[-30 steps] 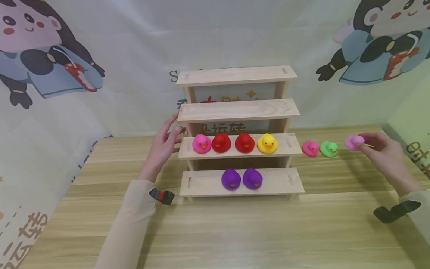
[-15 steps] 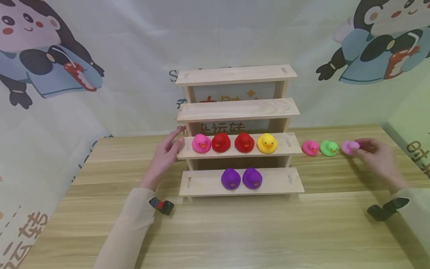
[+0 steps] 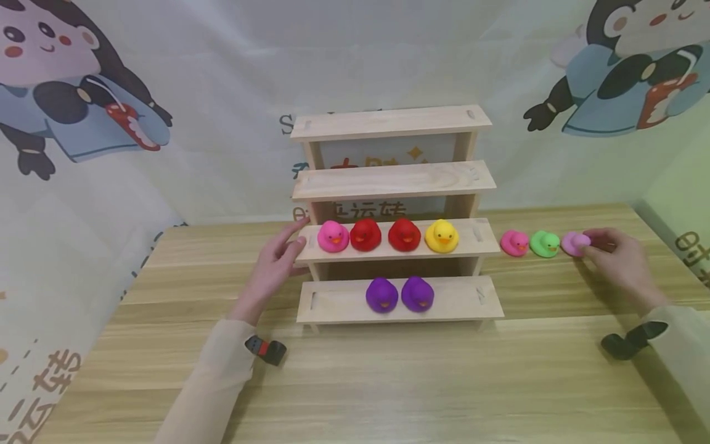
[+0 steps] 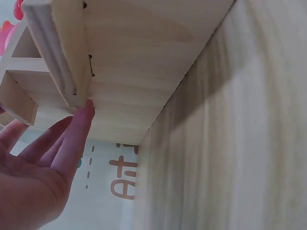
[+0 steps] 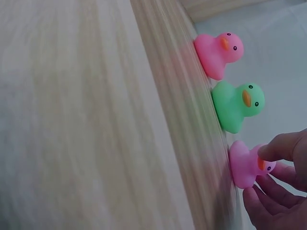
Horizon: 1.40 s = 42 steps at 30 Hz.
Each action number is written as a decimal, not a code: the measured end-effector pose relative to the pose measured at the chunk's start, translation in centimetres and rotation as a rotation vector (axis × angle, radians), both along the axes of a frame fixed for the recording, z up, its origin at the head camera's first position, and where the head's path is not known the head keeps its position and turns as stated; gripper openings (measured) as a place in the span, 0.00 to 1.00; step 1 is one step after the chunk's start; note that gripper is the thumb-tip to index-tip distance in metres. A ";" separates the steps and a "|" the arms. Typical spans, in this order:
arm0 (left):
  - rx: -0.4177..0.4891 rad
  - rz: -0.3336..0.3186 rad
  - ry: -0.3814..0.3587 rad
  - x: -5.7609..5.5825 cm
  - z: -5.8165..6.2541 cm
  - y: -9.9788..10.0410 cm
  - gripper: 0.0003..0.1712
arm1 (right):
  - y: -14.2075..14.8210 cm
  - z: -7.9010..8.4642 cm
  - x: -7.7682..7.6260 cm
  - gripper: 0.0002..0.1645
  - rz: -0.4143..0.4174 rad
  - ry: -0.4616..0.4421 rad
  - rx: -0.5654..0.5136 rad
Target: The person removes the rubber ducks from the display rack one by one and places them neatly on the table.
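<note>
My right hand [image 3: 624, 262] pinches a light purple rubber duck [image 3: 574, 244] between thumb and fingers, at the right end of a short row on the table. Beside that duck sit a green duck [image 3: 545, 244] and a pink duck [image 3: 515, 243]; the right wrist view shows the thumb over the held duck's beak [image 5: 261, 164]. My left hand [image 3: 272, 265] rests at the left end of the wooden stepped shelf [image 3: 399, 179], fingers extended. In the left wrist view a fingertip [image 4: 89, 106] touches the end of a board.
One shelf step carries a pink duck [image 3: 333, 237], two red ducks [image 3: 404, 235] and a yellow duck [image 3: 442, 236]. Two purple ducks [image 3: 417, 294] sit on the lowest step. A printed cloth [image 3: 233, 123] hangs behind the wood-grain table [image 3: 388, 382].
My right hand has moved left with the light purple duck, bringing it down next to the green one. The left hand has slid a little lower along the shelf's left end.
</note>
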<state>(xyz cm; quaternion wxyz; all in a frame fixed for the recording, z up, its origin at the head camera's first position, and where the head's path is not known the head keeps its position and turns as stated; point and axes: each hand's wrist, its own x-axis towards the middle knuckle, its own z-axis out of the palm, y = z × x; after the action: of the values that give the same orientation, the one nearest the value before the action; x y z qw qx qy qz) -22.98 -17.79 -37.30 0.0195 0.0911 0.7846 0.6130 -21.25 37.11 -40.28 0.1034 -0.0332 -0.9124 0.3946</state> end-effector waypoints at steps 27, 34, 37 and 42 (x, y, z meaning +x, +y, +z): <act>0.114 -0.152 -0.031 0.3 -0.4 -1.2 0.29 | -4.2 4.7 0.9 0.10 0.007 0.130 -0.165; 0.142 -0.145 -0.011 0.3 -0.3 -0.8 0.27 | -6.0 5.7 1.5 0.15 0.033 0.098 -0.193; 0.136 -0.141 -0.016 0.3 -0.3 -0.9 0.26 | -7.2 6.1 1.8 0.16 0.039 0.081 -0.206; 0.133 -0.138 -0.026 0.5 -0.3 -0.9 0.26 | -9.0 6.6 2.1 0.17 0.061 0.132 -0.220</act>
<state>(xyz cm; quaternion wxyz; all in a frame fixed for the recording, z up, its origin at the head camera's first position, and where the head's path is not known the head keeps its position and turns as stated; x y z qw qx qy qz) -22.45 -18.73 -37.63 0.0658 0.1382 0.7336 0.6621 -19.19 28.10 -33.72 0.1466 0.0095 -0.8555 0.4966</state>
